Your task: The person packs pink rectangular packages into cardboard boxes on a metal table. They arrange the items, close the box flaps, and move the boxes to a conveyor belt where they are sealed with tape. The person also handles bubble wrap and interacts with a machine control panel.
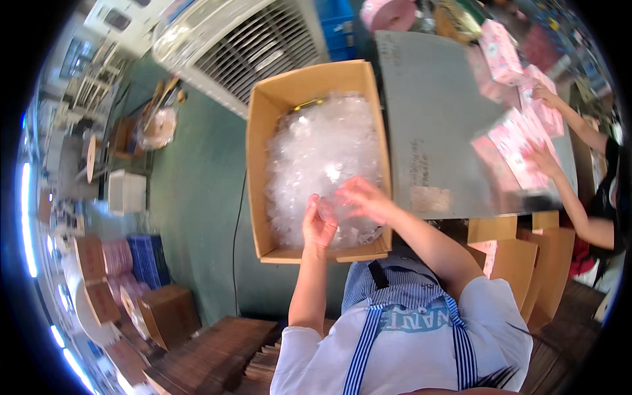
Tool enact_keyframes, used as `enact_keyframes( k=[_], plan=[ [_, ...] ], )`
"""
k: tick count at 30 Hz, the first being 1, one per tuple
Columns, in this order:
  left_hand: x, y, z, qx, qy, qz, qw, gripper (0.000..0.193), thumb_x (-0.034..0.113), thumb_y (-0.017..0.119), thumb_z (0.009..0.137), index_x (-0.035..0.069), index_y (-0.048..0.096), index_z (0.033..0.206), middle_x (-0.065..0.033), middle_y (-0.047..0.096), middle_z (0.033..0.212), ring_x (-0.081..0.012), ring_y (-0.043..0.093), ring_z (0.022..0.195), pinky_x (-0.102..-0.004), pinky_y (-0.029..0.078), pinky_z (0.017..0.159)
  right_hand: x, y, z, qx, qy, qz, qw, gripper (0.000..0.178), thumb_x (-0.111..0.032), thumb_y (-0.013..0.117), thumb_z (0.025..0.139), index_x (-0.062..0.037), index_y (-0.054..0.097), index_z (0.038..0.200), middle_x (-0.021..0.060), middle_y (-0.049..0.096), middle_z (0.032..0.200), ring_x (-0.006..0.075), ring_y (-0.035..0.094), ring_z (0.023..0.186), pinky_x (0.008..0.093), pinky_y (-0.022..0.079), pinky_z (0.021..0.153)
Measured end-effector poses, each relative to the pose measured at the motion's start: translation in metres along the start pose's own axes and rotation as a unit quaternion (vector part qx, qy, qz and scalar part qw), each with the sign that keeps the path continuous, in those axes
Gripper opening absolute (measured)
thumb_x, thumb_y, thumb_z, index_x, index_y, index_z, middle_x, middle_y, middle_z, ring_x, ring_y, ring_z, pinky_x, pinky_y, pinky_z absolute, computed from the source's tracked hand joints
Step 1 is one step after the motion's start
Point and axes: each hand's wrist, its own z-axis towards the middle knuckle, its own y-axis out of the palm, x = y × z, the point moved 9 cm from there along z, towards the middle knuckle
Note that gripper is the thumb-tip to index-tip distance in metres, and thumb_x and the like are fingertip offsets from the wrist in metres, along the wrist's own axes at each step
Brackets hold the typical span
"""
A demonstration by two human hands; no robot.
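Note:
A cardboard box (259, 164) in front of me holds a heap of clear plastic pieces (316, 145). Over the near part of the heap, my left hand (320, 227) is closed on a small clear plastic piece (326, 209), palm turned up. Just to its right is my right hand (366, 199), with its fingers apart and bent toward that piece. The right fingers are slightly blurred, and I cannot tell if they touch it. A thin yellow item (308, 104) lies at the far end of the heap.
A grey metal table (421, 99) adjoins the box on the right. There, a co-worker's hands (544, 158) handle pink patterned packs (517, 148). A large vented machine (257, 49) stands beyond the box. Open cartons (513, 263) stand at right; flattened cardboard (210, 352) lies near left.

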Motion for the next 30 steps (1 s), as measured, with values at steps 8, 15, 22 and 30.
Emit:
enact_keyframes(
  k=[8, 15, 22, 30],
  plan=[
    [-0.184, 0.120, -0.010, -0.193, -0.096, 0.219, 0.951, 0.012, 0.017, 0.054, 0.090, 0.007, 0.054, 0.096, -0.0065, 0.060, 0.089, -0.0150, 0.059, 0.080, -0.0267, 0.052, 0.066, -0.042, -0.118, -0.148, 0.242, -0.235, -0.120, 0.934, 0.048, -0.018, 0.065, 0.081, -0.0039, 0.048, 0.124, 0.0079, 0.056, 0.114, 0.0175, 0.050, 0.108, 0.0300, 0.040, 0.092],
    [-0.416, 0.150, -0.119, -0.345, -0.414, 0.327, 0.776, 0.018, 0.021, 0.052, 0.091, 0.007, 0.055, 0.103, -0.0077, 0.062, 0.096, -0.0199, 0.063, 0.083, -0.0289, 0.054, 0.061, -0.014, -0.212, -0.400, 0.407, -0.366, -0.032, 0.836, 0.052, -0.037, 0.061, 0.085, -0.0070, 0.047, 0.125, 0.0039, 0.051, 0.120, 0.0160, 0.045, 0.114, 0.0315, 0.037, 0.096],
    [-0.533, 0.096, -0.194, -0.347, -0.537, 0.537, 0.550, 0.020, 0.026, 0.050, 0.092, 0.015, 0.054, 0.108, -0.0042, 0.059, 0.113, -0.0154, 0.058, 0.088, -0.0335, 0.053, 0.072, 0.170, -0.297, -0.540, 0.515, -0.231, 0.300, 0.769, 0.061, -0.054, 0.043, 0.090, -0.0088, 0.041, 0.130, 0.0085, 0.047, 0.128, 0.0221, 0.045, 0.117, 0.0421, 0.034, 0.097],
    [-0.555, 0.057, -0.159, -0.290, -0.565, 0.532, 0.561, 0.015, 0.019, 0.051, 0.092, 0.010, 0.053, 0.104, -0.0092, 0.059, 0.110, -0.0199, 0.058, 0.097, -0.0364, 0.048, 0.085, 0.276, -0.345, -0.519, 0.753, -0.106, 0.088, 0.643, 0.057, -0.038, 0.057, 0.086, -0.0037, 0.041, 0.129, 0.0131, 0.047, 0.125, 0.0288, 0.050, 0.110, 0.0420, 0.042, 0.092]
  ],
)
